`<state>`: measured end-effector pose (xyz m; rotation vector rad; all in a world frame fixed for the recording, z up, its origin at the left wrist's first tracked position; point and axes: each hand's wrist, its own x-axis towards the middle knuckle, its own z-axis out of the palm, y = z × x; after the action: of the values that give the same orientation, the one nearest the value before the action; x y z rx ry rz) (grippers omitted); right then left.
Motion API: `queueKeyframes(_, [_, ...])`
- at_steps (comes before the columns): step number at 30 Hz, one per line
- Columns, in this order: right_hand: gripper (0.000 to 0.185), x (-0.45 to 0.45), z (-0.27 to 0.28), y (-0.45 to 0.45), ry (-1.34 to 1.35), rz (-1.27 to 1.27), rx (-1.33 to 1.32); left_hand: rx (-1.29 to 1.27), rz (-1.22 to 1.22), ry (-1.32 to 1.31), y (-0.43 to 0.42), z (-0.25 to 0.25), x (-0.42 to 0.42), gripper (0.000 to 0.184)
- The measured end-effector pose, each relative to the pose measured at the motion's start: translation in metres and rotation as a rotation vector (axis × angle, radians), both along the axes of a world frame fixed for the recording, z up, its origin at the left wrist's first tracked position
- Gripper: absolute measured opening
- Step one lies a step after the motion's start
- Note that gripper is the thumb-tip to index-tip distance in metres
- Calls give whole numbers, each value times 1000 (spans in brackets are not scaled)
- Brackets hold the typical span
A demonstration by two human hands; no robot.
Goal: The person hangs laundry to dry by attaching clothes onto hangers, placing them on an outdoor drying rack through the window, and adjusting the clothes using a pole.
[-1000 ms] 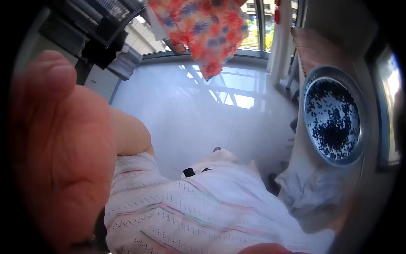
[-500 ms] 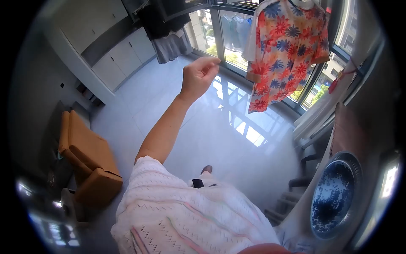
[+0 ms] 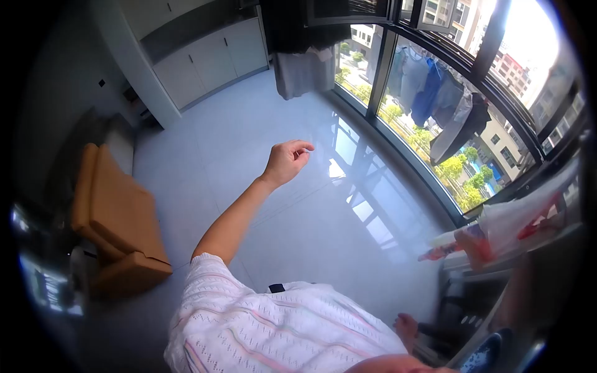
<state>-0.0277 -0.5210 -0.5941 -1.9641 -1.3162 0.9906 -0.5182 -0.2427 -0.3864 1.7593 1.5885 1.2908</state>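
Observation:
My left hand [image 3: 288, 163] is stretched out over the tiled floor, with its fingers curled in towards the thumb. Nothing shows between them. At the right, a blurred floral shirt [image 3: 469, 244] with red and blue patterns hangs low beside dark furniture. A bit of my right arm [image 3: 398, 363] shows at the bottom edge, but I cannot make out the right hand.
Windows [image 3: 373, 74] line the right side, with laundry [image 3: 429, 90] visible through them. Grey and black clothes [image 3: 305, 71] hang near white cabinets [image 3: 211, 65]. A brown armchair [image 3: 124, 217] stands left. Part of a dark speckled bowl [image 3: 482, 353] shows at lower right.
The view has turned, shifting the room rightwards. The floral shirt has moved from upper centre-right down to the right edge. My left hand appears lower in view, its fingers still curled.

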Motion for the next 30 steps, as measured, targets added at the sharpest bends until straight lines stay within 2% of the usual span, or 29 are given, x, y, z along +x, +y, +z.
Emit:
queueKeyframes(2, [15, -50, 34, 64, 41, 80, -39, -51, 41, -57, 20, 1, -26, 14])
queueKeyframes(8, [16, -85, 18, 196, -24, 300, -141, -111, 86, -141, 82, -13, -78, 14])
queueKeyframes(11, [17, -113, 20, 281, 43, 355, -134, -36, 120, -123, 105, -18, -118, 13])
queueKeyframes(14, [17, -165, 28, 378, 69, 414, -131, -103, 247, -47, 115, -16, -170, 13])
queueKeyframes(16, [17, -211, 38, 449, 98, 556, -83, -60, 306, -153, 117, -11, -213, 13])
queueKeyframes(17, [17, -240, 50, 484, -1, 674, -18, -58, 330, -219, 115, -12, -232, 14])
queueKeyframes(19, [16, -308, 95, 541, -15, 810, 57, 68, 389, -269, 112, 27, -263, 11])
queueKeyframes(21, [14, -375, 132, 591, -86, 945, 230, 273, 496, 12, 107, 73, -296, 10])
queueKeyframes(23, [14, -437, 156, 630, -36, 969, 291, 458, 441, 77, 102, 121, -328, 12])
queueKeyframes(24, [14, -463, 160, 653, -50, 1069, 446, 585, 419, 100, 103, 138, -344, 15])
queueKeyframes(26, [15, -529, 218, 662, 88, 915, 392, 849, 420, 317, 111, 175, -377, 15])
queueKeyframes(27, [15, -552, 240, 670, 88, 871, 490, 820, 396, 431, 103, 195, -401, 20])
queueKeyframes(28, [14, -571, 262, 676, 276, 829, 562, 795, 361, 541, 95, 215, -425, 26])
queueKeyframes(29, [15, -588, 293, 679, 374, 824, 687, 809, 110, 681, 98, 243, -447, 36])
queueKeyframes(30, [14, -607, 329, 674, 475, 840, 821, 847, -57, 735, 106, 262, -467, 35])
